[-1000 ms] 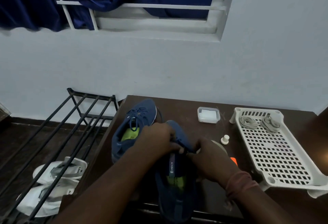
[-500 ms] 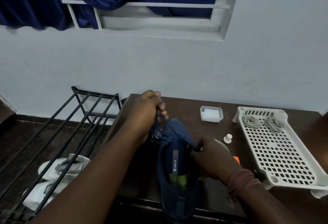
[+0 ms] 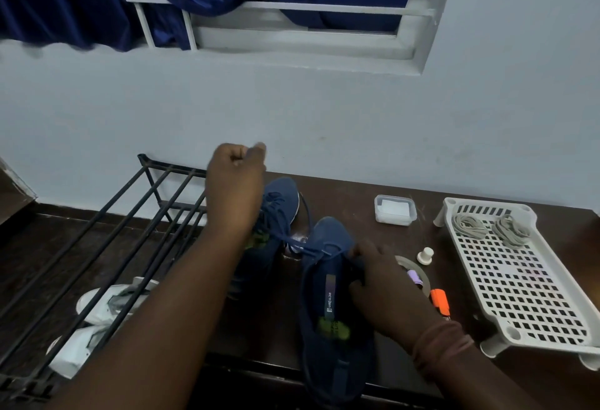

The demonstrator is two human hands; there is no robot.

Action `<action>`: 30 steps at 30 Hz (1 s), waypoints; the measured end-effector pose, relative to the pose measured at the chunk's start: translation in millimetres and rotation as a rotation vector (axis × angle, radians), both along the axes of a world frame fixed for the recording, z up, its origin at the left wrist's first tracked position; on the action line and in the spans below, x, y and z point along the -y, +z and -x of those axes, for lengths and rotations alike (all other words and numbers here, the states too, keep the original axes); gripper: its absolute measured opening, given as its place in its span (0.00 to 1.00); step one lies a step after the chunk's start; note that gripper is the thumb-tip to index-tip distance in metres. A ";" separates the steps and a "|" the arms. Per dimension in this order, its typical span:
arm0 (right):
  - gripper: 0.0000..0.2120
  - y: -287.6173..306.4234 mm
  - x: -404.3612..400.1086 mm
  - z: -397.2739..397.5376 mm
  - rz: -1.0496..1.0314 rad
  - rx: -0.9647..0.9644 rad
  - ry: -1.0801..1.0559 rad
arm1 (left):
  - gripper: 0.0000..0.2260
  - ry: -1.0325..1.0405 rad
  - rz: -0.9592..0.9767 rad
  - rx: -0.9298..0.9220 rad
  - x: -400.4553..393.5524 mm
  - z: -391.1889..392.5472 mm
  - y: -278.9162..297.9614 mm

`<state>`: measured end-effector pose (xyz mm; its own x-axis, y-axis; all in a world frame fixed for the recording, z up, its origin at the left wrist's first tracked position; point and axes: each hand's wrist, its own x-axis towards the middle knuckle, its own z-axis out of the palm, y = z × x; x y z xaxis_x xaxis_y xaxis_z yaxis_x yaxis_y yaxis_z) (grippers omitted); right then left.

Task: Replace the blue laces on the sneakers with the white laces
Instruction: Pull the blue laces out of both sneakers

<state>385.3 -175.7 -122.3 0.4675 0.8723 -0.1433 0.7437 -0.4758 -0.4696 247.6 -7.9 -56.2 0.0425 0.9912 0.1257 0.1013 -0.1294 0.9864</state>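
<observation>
Blue lace [image 3: 285,234] is coming out of the near sneaker [image 3: 334,305] — left hand [image 3: 235,182] pinching it, right hand [image 3: 380,289] gripping the sneaker. White laces [image 3: 490,229], right of it, are lying untouched — early stage.

The near sneaker [image 3: 328,305] is matt blue knit cloth. The table [image 3: 357,215] looks like dark polished wood, faintly glossy. At its right edge stands a smooth white perforated plastic tray [image 3: 526,283]; beyond its left edge, a black metal rack [image 3: 123,224].
</observation>
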 end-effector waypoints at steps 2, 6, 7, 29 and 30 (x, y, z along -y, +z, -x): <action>0.19 -5.6 -6.0 7.7 -0.016 0.126 0.102 | 0.11 -0.004 0.030 -0.200 5.2 -5.8 -9.1; 0.18 -17.8 -20.1 18.9 0.024 0.317 0.155 | 0.24 0.064 -0.125 -0.507 15.3 -15.7 -11.6; 0.17 -20.4 -22.3 20.0 0.021 0.311 0.156 | 0.25 0.046 -0.138 -0.606 20.6 -17.8 -10.9; 0.11 -17.0 -29.3 2.0 -0.060 0.334 0.104 | 0.07 -0.540 -0.052 -1.186 31.8 -28.2 -58.2; 0.11 -18.7 -30.1 5.1 -0.009 0.324 0.096 | 0.07 -0.547 -0.029 -1.172 29.1 -28.1 -60.2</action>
